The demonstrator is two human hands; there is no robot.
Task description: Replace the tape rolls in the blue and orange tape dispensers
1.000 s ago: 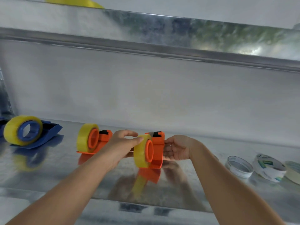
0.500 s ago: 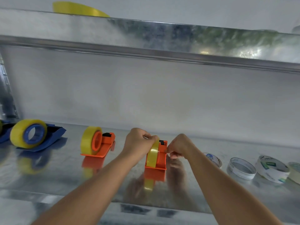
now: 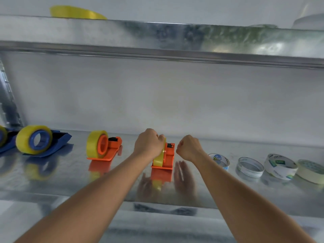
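An orange tape dispenser [image 3: 168, 156] stands end-on in the middle of the metal shelf [image 3: 52, 183], with a yellow tape roll [image 3: 158, 160] on its hub. My left hand [image 3: 149, 142] grips the top of that roll. Just right of the dispenser, my right hand [image 3: 189, 148] is curled into a fist, apart from it and with nothing visible in it. A second orange dispenser [image 3: 113, 149] with a yellow roll [image 3: 92, 146] stands to the left. Further left is a blue dispenser [image 3: 58, 140] carrying a yellow roll [image 3: 23, 142].
Three near-empty tape cores [image 3: 220, 159] [image 3: 249, 167] [image 3: 280, 166] and a cream tape roll [image 3: 310, 171] lie in a row on the right. Another blue dispenser [image 3: 2, 138] is cut off at the left edge. An upper shelf [image 3: 157, 35] overhangs, with a yellow roll [image 3: 75, 13] on it.
The centre dispenser has been turned end-on and set down on the shelf. My right hand has let go of it and drawn off to the right; my left hand stays on the roll.
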